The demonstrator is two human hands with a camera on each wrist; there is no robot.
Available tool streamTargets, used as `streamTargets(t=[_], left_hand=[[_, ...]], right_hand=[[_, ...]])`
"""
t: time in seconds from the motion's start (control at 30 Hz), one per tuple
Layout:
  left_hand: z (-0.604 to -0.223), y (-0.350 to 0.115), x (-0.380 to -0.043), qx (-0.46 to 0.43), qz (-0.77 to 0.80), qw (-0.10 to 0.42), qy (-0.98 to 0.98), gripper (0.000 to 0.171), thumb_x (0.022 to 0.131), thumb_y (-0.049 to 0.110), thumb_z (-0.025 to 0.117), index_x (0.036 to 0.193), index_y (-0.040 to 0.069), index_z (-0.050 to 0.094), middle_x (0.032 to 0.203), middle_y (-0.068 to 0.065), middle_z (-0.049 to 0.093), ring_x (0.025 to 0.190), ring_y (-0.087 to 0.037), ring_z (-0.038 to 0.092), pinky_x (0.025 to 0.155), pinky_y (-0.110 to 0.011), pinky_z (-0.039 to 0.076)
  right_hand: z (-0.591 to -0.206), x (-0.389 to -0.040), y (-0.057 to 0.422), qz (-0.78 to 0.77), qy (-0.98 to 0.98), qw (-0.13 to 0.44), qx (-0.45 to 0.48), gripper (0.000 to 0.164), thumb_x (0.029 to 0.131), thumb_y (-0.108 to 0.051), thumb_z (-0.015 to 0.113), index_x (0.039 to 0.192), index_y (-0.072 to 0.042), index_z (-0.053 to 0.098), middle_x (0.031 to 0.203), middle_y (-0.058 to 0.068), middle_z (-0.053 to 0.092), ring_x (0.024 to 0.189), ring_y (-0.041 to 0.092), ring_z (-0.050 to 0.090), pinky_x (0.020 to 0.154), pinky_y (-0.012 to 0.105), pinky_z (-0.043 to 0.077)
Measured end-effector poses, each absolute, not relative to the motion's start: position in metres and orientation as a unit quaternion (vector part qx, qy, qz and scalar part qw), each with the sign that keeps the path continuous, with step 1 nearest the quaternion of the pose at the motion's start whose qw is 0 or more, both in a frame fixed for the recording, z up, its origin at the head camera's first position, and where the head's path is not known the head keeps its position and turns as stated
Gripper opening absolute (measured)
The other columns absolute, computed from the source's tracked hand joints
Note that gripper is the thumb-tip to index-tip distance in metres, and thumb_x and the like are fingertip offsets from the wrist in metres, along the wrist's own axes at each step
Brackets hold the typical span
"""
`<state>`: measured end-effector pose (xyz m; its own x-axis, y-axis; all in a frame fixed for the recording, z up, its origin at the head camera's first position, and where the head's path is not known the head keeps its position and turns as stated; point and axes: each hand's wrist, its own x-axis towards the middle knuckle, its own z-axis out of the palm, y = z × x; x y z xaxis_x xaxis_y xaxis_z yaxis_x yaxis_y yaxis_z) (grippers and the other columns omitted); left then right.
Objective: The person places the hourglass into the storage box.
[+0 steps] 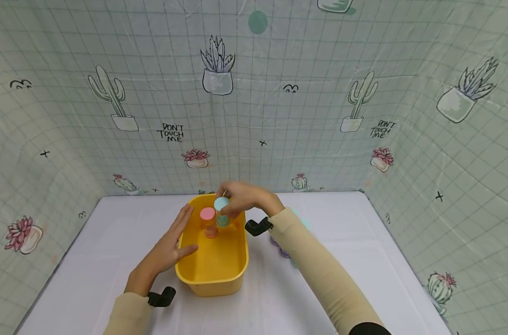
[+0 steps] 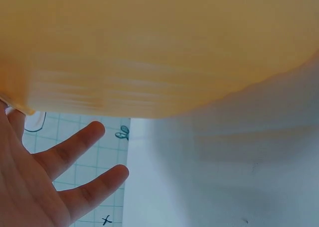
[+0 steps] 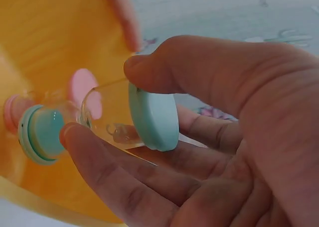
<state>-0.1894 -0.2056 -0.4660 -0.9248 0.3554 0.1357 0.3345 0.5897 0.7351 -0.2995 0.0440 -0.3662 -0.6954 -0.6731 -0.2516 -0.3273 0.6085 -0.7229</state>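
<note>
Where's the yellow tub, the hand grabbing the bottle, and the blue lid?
Yellow tub (image 1: pixel 213 260), head view, on its bare floor.
Right hand (image 1: pixel 244 195), head view, on its back.
Pale blue lid (image 1: pixel 221 203), head view, on its round top.

The place looks like a small screened-off booth arranged around a table (image 1: pixel 90 260), with cameras in use. A printed sheet (image 1: pixel 245 111) rises behind the table and along its left and right sides; creases and soft folds mark it as thin hung material. It bears a green grid, potted cactus drawings (image 1: pixel 107 90) and the words "DON'T TOUCH ME" (image 1: pixel 172 132). The table has a plain white top, and the person at it wears black wrist cameras (image 1: pixel 258 227). Whether a home, office or studio surrounds this booth cannot be told.
</note>
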Motion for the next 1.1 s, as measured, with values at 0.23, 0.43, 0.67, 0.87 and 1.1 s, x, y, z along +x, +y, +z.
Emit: streamTargets(t=[0.23, 0.43, 0.67, 0.87, 1.1], left_hand=[[-0.465, -0.205, -0.19, 0.192, 0.417, 0.013, 0.888, 0.093, 0.095, 0.032, 0.067, 0.166, 0.011, 0.012, 0.174, -0.016, 0.0, 0.157, -0.05, 0.01, 0.117, -0.074, 0.02], [-0.465, -0.205, -0.19, 0.192, 0.42, 0.011, 0.887, 0.094, 0.093, 0.029, 0.068, 0.166, 0.011, 0.012, 0.174, -0.016, 0.0, 0.156, -0.052, 0.011, 0.113, -0.073, 0.028], [-0.466, -0.206, -0.191, 0.203, 0.426, 0.008, 0.881, 0.092, 0.095, 0.033, 0.066, 0.166, 0.01, 0.012, 0.174, -0.018, 0.0, 0.155, -0.053, 0.012, 0.113, -0.074, 0.028], [-0.468, -0.206, -0.19, 0.202, 0.425, 0.005, 0.882, 0.092, 0.095, 0.036, 0.066, 0.166, 0.011, 0.013, 0.174, -0.017, 0.001, 0.155, -0.053, 0.013, 0.113, -0.074, 0.028], [-0.469, -0.205, -0.19, 0.202, 0.42, 0.004, 0.885, 0.092, 0.095, 0.034, 0.066, 0.166, 0.011, 0.013, 0.174, -0.018, 0.001, 0.155, -0.053, 0.014, 0.112, -0.074, 0.031]], right_hand=[[-0.378, -0.304, 0.033, -0.306, 0.869, 0.308, -0.238, 0.048, 0.088, -0.007, 0.077, 0.132, -0.005, 0.058, 0.119, 0.011, 0.063, 0.09, 0.019, 0.07, 0.079, 0.027, 0.063], [-0.388, -0.305, 0.021, -0.274, 0.884, 0.315, -0.212, 0.043, 0.089, -0.001, 0.077, 0.129, 0.001, 0.063, 0.111, 0.009, 0.066, 0.085, 0.019, 0.07, 0.079, 0.027, 0.062], [-0.391, -0.305, 0.013, -0.224, 0.898, 0.321, -0.199, 0.044, 0.09, -0.001, 0.076, 0.132, -0.003, 0.063, 0.109, 0.008, 0.066, 0.079, 0.016, 0.07, 0.084, 0.031, 0.062], [-0.393, -0.302, 0.01, -0.2, 0.903, 0.325, -0.199, 0.045, 0.091, -0.003, 0.076, 0.133, -0.008, 0.063, 0.115, 0.005, 0.066, 0.081, 0.015, 0.071, 0.081, 0.027, 0.061], [-0.397, -0.304, 0.009, -0.194, 0.908, 0.303, -0.217, 0.043, 0.091, 0.002, 0.071, 0.133, -0.006, 0.063, 0.115, 0.006, 0.063, 0.083, 0.015, 0.064, 0.077, 0.024, 0.06]])
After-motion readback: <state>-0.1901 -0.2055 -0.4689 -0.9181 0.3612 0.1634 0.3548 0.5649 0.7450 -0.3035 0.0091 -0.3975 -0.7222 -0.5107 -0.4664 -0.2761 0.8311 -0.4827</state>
